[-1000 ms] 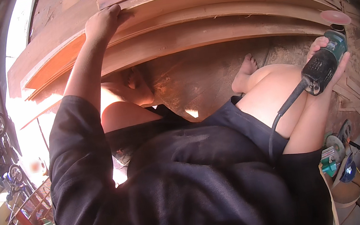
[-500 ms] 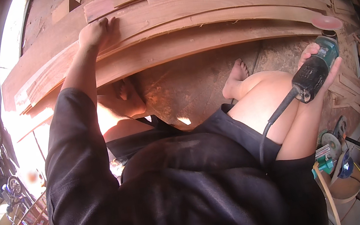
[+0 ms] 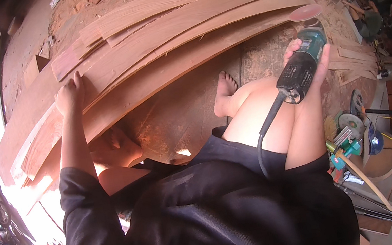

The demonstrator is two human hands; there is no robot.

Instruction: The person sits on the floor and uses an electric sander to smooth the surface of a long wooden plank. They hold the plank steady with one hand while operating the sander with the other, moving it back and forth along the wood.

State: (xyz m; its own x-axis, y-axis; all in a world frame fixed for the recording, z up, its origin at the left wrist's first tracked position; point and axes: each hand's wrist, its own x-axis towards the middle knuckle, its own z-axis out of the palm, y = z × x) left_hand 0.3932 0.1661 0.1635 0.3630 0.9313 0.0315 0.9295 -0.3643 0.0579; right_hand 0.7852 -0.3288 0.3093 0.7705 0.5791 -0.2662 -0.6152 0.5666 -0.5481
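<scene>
My right hand (image 3: 322, 65) is wrapped around the body of a teal and black angle grinder (image 3: 301, 65). A round reddish disc (image 3: 305, 13) sits at its far end, angled up beside the right ends of the boards, and a black cord runs back toward my lap. At the left, my left hand (image 3: 69, 96) is closed on a long wooden board (image 3: 152, 38), its thumb lying along the top. Its fingers are partly hidden. More boards lie stacked and overlapping, with a shorter reddish piece (image 3: 65, 62) just beyond my left hand.
My bare foot (image 3: 225, 92) rests on the dusty floor near the stack. Wood offcuts (image 3: 356, 58) lie to the right. Nearer on that side are a grey disc (image 3: 350, 124), a teal tool (image 3: 347, 152) and a pale hose (image 3: 373, 187). Motorbikes stand at the far left.
The view has swung, so the boards and both hands sit further left in it. My left thumb now shows raised along the board. The grinder stays in my right hand.
</scene>
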